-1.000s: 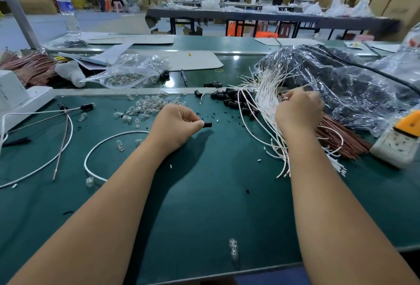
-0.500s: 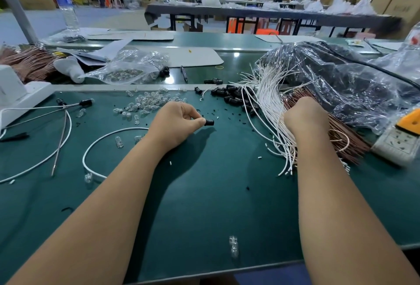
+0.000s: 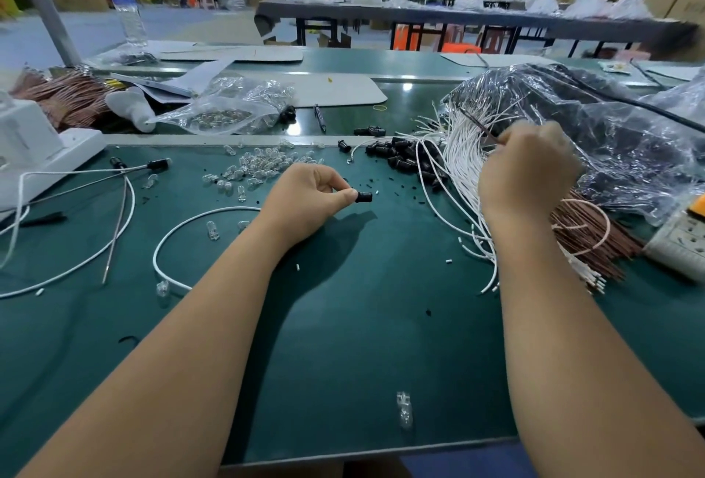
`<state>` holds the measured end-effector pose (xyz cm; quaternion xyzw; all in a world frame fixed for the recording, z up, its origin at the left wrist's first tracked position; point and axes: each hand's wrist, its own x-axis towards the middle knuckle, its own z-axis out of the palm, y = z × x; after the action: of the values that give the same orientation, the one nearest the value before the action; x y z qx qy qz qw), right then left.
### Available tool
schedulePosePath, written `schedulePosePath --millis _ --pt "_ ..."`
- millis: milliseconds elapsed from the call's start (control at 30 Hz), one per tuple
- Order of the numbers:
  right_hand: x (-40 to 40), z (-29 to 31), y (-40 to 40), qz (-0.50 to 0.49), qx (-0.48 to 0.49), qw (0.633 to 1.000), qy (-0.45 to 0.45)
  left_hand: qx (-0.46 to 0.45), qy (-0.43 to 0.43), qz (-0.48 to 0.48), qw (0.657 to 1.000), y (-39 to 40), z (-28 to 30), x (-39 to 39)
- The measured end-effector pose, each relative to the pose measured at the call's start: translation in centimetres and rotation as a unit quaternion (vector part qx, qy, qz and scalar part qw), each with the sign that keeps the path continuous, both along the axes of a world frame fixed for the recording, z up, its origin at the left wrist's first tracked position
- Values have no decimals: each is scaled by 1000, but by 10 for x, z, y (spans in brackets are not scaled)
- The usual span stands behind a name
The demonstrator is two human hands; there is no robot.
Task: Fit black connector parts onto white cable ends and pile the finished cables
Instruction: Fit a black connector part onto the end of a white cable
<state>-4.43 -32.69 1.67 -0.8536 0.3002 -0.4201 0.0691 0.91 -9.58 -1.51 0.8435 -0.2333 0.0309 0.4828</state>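
Now left hand (image 3: 305, 199) pinching black connector (image 3: 363, 196), right hand (image 3: 526, 168) gripping thin brown wire (image 3: 481, 125)

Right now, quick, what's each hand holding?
Left hand: fingers pinch a black connector.
Right hand: fingers curled round a thin brown wire at the white cables.

Landmark: clear plastic bag (image 3: 225, 111) at bench rear. Water bottle (image 3: 126, 4) well behind it, left; pen (image 3: 319, 117) just right; loose glass bulbs (image 3: 259, 166) in front; brown wire bundle (image 3: 65, 96) left.
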Motion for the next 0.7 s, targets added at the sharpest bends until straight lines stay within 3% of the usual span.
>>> schedulePosePath --millis 167,267,367,467,600,700 --pt "15 -5 50 210 -89 973 -44 -75 27 12 997 0 2 -1" --pt "19 -18 76 282 -102 953 -43 -128 37 28 991 -1 3 -1" --pt "20 -13 90 376 -1 915 -150 -162 51 44 984 -1 2 1" --pt "18 -1 95 375 89 866 -318 -166 54 70 982 -5 2 4" --pt "16 11 97 374 345 748 -427 -191 24 115 975 -9 1 5" --pt "19 11 88 389 490 653 -428 -260 -57 214 940 -4 4 8"
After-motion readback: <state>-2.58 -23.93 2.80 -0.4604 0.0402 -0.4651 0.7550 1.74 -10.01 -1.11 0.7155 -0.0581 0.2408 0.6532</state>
